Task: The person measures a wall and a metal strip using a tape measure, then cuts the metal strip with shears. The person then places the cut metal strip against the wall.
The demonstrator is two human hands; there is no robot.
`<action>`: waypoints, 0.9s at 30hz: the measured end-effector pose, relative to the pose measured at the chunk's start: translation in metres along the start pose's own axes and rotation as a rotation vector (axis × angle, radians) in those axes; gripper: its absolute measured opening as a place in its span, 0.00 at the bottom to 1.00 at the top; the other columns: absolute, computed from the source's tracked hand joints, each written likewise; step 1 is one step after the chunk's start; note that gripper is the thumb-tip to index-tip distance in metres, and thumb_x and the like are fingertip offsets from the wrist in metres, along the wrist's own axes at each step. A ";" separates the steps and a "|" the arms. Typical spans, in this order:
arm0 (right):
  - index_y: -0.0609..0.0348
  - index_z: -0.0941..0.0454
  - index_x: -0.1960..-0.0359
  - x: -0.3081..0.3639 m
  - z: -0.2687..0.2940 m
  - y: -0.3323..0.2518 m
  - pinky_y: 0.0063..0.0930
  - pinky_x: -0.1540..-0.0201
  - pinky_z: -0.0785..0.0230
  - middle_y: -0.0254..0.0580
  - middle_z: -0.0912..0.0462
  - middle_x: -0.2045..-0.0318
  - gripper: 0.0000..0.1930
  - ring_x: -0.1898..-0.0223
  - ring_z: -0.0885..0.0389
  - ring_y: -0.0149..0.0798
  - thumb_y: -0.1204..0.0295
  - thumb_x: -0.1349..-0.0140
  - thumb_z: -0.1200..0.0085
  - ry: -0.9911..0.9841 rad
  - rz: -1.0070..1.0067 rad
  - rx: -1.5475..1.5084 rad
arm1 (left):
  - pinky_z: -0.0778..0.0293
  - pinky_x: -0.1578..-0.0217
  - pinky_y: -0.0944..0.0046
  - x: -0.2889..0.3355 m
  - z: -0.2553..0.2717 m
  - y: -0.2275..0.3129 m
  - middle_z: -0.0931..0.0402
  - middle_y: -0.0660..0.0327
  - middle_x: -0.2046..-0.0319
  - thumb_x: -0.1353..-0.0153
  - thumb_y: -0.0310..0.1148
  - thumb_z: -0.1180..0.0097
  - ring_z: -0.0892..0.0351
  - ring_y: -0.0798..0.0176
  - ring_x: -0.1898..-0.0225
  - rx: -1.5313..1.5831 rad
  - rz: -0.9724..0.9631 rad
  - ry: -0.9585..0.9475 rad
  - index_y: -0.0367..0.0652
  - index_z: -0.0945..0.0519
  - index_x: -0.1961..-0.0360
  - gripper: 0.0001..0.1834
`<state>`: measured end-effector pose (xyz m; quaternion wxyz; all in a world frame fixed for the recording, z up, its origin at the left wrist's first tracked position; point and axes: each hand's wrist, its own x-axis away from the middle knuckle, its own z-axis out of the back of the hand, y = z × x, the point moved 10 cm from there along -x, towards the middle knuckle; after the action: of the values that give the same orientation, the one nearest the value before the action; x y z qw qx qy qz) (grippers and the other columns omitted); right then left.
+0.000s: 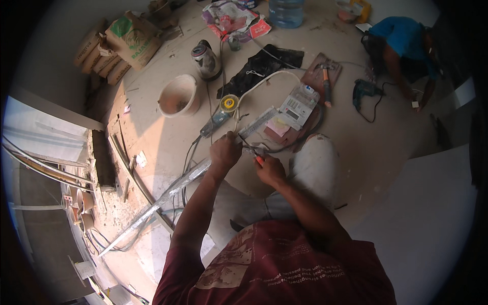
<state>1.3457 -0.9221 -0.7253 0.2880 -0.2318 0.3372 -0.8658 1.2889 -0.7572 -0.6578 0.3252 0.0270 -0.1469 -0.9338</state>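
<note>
My left hand (pixel 226 151) is closed in a fist around a cable (pixel 237 118) in front of my lap. Close to its right, my right hand (pixel 270 170) grips an orange-handled tool (pixel 260 160); its working end is too small to make out. The tool's tip lies near dark wire by my left fist. Just beyond my hands stands a pale electricity meter (pixel 296 108), with a thick light cable curving from it. An angle grinder (pixel 217 121) with a yellow-centred disc lies ahead of my left hand. A long silvery metal strip (pixel 175 189) runs under my left arm.
Farther out are a whitish bucket (pixel 178 95), a dark cylindrical container (pixel 206 61), a hammer (pixel 326 84) and a teal drill (pixel 367 95). Stacked paper sacks (pixel 129 43) stand far left. A co-worker in blue (pixel 401 40) crouches at far right. Loose cables (pixel 185 168) trail beside me.
</note>
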 end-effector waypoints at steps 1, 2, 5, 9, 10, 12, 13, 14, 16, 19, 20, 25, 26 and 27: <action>0.63 0.23 0.66 0.001 -0.001 -0.002 0.53 0.60 0.25 0.61 0.17 0.70 0.20 0.64 0.18 0.64 0.54 0.37 0.45 -0.007 -0.004 -0.002 | 0.21 0.61 0.47 0.002 0.000 -0.004 0.17 0.47 0.66 0.45 0.47 0.39 0.16 0.43 0.63 0.007 0.013 0.035 0.40 0.21 0.63 0.20; 0.63 0.23 0.65 0.001 -0.002 -0.001 0.53 0.60 0.26 0.61 0.17 0.70 0.20 0.64 0.18 0.64 0.54 0.37 0.44 -0.014 0.001 -0.042 | 0.21 0.61 0.47 0.002 -0.001 -0.003 0.17 0.47 0.66 0.45 0.47 0.39 0.16 0.43 0.63 -0.008 0.026 0.003 0.41 0.21 0.62 0.20; 0.64 0.24 0.64 0.003 -0.005 0.003 0.52 0.59 0.27 0.62 0.17 0.68 0.21 0.62 0.18 0.64 0.53 0.37 0.44 -0.029 0.019 -0.152 | 0.21 0.61 0.48 0.001 -0.001 0.000 0.17 0.47 0.66 0.45 0.46 0.39 0.16 0.43 0.62 -0.036 0.051 -0.074 0.42 0.20 0.60 0.20; 0.65 0.26 0.61 0.005 -0.010 0.006 0.50 0.57 0.27 0.63 0.17 0.66 0.23 0.60 0.19 0.64 0.53 0.37 0.43 -0.058 0.042 -0.229 | 0.21 0.60 0.48 0.003 -0.005 -0.001 0.17 0.47 0.67 0.46 0.46 0.38 0.16 0.43 0.62 -0.036 0.036 -0.110 0.45 0.19 0.57 0.20; 0.65 0.26 0.60 0.006 -0.011 0.005 0.50 0.57 0.28 0.63 0.18 0.65 0.23 0.59 0.19 0.64 0.53 0.37 0.43 -0.069 0.044 -0.236 | 0.21 0.60 0.48 0.003 -0.006 -0.001 0.17 0.47 0.67 0.46 0.47 0.38 0.16 0.43 0.62 -0.036 0.028 -0.117 0.45 0.19 0.57 0.20; 0.66 0.26 0.59 0.008 -0.007 -0.001 0.49 0.56 0.27 0.62 0.18 0.64 0.22 0.59 0.19 0.63 0.54 0.37 0.43 -0.109 0.041 -0.251 | 0.21 0.59 0.48 -0.001 -0.009 -0.005 0.17 0.47 0.67 0.46 0.47 0.38 0.16 0.43 0.62 -0.026 -0.013 -0.124 0.45 0.19 0.56 0.21; 0.66 0.26 0.59 0.009 -0.006 -0.004 0.48 0.56 0.27 0.62 0.18 0.64 0.22 0.59 0.19 0.63 0.55 0.37 0.43 -0.128 0.039 -0.258 | 0.21 0.59 0.48 -0.003 -0.010 -0.006 0.17 0.47 0.67 0.46 0.47 0.38 0.16 0.43 0.62 -0.020 -0.034 -0.128 0.45 0.19 0.56 0.21; 0.66 0.26 0.58 0.009 -0.006 -0.005 0.48 0.56 0.27 0.62 0.18 0.64 0.22 0.58 0.19 0.63 0.55 0.37 0.43 -0.132 0.050 -0.262 | 0.21 0.59 0.47 -0.004 -0.010 -0.006 0.17 0.47 0.67 0.46 0.46 0.38 0.16 0.43 0.62 -0.015 -0.046 -0.136 0.45 0.19 0.57 0.21; 0.66 0.25 0.57 0.010 -0.007 -0.007 0.47 0.55 0.27 0.62 0.18 0.63 0.21 0.58 0.19 0.62 0.57 0.37 0.43 -0.140 0.073 -0.270 | 0.21 0.59 0.47 -0.003 -0.010 -0.006 0.17 0.46 0.66 0.46 0.46 0.38 0.16 0.42 0.62 -0.005 -0.069 -0.152 0.44 0.19 0.57 0.20; 0.67 0.25 0.56 0.006 -0.007 -0.012 0.47 0.55 0.28 0.62 0.19 0.61 0.20 0.58 0.20 0.62 0.59 0.37 0.43 -0.134 0.123 -0.303 | 0.21 0.59 0.46 0.001 0.001 -0.001 0.17 0.45 0.67 0.46 0.45 0.39 0.17 0.42 0.63 -0.028 0.047 -0.069 0.43 0.19 0.59 0.19; 0.67 0.26 0.56 0.007 -0.006 -0.013 0.48 0.56 0.28 0.62 0.19 0.63 0.20 0.59 0.20 0.63 0.59 0.37 0.43 -0.107 0.157 -0.283 | 0.21 0.59 0.46 0.001 0.000 0.000 0.17 0.45 0.67 0.46 0.45 0.39 0.17 0.42 0.63 -0.026 0.035 -0.069 0.43 0.19 0.59 0.19; 0.68 0.28 0.52 0.017 -0.002 -0.021 0.48 0.56 0.29 0.63 0.20 0.65 0.21 0.60 0.21 0.65 0.61 0.36 0.44 -0.026 0.321 -0.238 | 0.21 0.59 0.46 -0.011 -0.031 -0.016 0.17 0.46 0.67 0.46 0.44 0.38 0.16 0.42 0.62 0.011 -0.151 -0.186 0.44 0.20 0.57 0.19; 0.68 0.28 0.51 0.015 -0.005 -0.016 0.49 0.56 0.29 0.64 0.21 0.64 0.21 0.59 0.21 0.65 0.62 0.36 0.44 -0.053 0.298 -0.243 | 0.21 0.59 0.46 -0.011 -0.030 -0.015 0.17 0.46 0.67 0.46 0.44 0.38 0.17 0.42 0.62 0.001 -0.101 -0.170 0.43 0.20 0.57 0.19; 0.68 0.29 0.50 0.011 -0.008 -0.013 0.49 0.55 0.29 0.66 0.21 0.63 0.21 0.58 0.21 0.65 0.62 0.37 0.44 -0.075 0.277 -0.251 | 0.21 0.58 0.46 -0.010 -0.023 -0.009 0.17 0.46 0.67 0.46 0.44 0.38 0.17 0.42 0.61 -0.015 -0.056 -0.151 0.43 0.20 0.58 0.19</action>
<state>1.3284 -0.9176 -0.7188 0.3854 -0.2494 0.4605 -0.7598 1.2950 -0.7506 -0.6830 0.2870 -0.0419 -0.1633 -0.9430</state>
